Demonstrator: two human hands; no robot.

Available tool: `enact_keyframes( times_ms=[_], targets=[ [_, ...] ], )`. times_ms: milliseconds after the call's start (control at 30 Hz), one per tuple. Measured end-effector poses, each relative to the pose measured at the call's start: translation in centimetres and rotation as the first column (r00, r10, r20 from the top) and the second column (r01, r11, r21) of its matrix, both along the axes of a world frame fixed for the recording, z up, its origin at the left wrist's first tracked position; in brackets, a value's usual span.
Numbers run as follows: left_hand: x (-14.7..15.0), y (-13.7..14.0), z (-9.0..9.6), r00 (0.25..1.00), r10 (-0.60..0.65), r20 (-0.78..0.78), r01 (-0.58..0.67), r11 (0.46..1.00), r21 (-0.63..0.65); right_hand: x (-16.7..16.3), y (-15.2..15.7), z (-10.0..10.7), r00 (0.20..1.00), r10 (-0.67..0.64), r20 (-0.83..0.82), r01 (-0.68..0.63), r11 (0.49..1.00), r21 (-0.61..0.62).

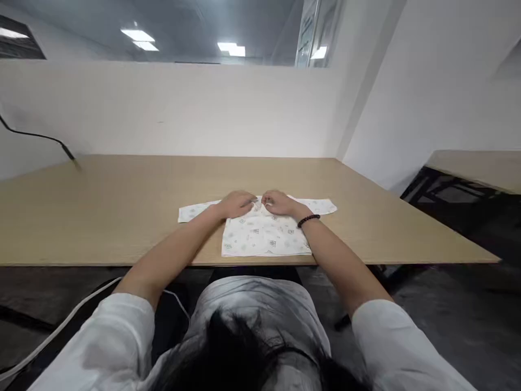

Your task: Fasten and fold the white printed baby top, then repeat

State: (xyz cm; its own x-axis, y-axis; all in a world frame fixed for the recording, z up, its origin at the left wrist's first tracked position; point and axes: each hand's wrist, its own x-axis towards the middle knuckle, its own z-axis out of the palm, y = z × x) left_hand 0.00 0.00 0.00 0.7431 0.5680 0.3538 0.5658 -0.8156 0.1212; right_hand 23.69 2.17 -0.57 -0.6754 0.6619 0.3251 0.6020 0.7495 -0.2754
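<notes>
A small white long-sleeved baby shirt (266, 236) with a scattered print lies flat on the table. Its sleeves reach out to both sides and its hem lies close to the table's front edge. At the left of the neckline, my left hand (237, 204) has its fingers curled down onto the cloth. My right hand (280, 203) is closed in a pinch on the right side of the neckline, with a dark beaded bracelet (308, 219) at the wrist. Both hands cover part of the collar and shoulders, and the fingertips are small in view.
The light wooden table (122, 184) runs back to a white wall (203, 108) with a window above. A black cable (40, 136) hangs over the far left corner. Another table (476, 168) stands at the right, and a white cable (61, 328) passes by my left side.
</notes>
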Motion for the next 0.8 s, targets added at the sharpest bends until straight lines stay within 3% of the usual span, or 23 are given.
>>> enact_keyframes(
  times_ms=[200,800],
  targets=[
    [-0.1,-0.4,-0.1,0.999,-0.013,0.033,0.014,0.999,-0.033,-0.1,-0.7,0.5,1.0,-0.011,-0.003,0.011,1.0,-0.023],
    [0.7,-0.2,-1.2,0.977,0.103,0.187,-0.076,0.986,-0.147,-0.3,-0.5,1.0,0.978,0.049,-0.205,-0.07,0.993,-0.096]
  ],
)
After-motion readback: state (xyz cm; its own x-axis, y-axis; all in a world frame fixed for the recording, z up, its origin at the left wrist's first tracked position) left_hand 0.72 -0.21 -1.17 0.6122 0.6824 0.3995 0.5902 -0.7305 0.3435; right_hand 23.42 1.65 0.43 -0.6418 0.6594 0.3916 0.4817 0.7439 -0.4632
